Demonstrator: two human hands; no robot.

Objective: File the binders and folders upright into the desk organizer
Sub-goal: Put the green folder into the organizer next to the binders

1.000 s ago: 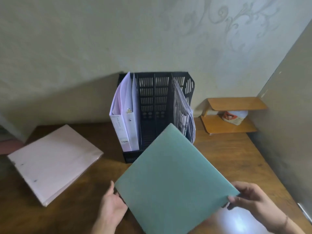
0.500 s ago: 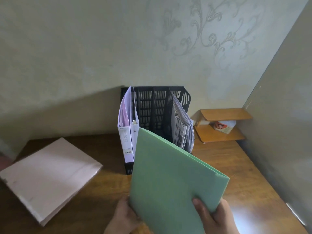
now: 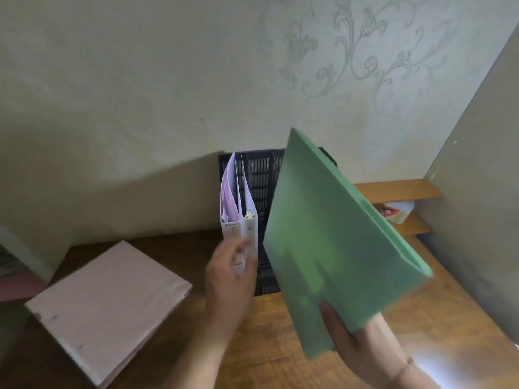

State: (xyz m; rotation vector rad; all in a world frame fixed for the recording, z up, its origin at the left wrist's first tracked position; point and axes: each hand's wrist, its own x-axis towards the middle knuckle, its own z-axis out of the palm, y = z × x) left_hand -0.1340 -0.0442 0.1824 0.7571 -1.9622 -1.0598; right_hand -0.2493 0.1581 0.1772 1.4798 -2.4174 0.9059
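One green folder point(image 3: 331, 234) is tilted in the air in front of the black organizer point(image 3: 259, 175), my right grip point(image 3: 362, 346) pinching its lower corner. My left grip point(image 3: 229, 273), blurred and seemingly loose-fingered, reaches toward the white binders point(image 3: 244, 220). The one-corner hold could let the folder swing, snag a divider or slip.
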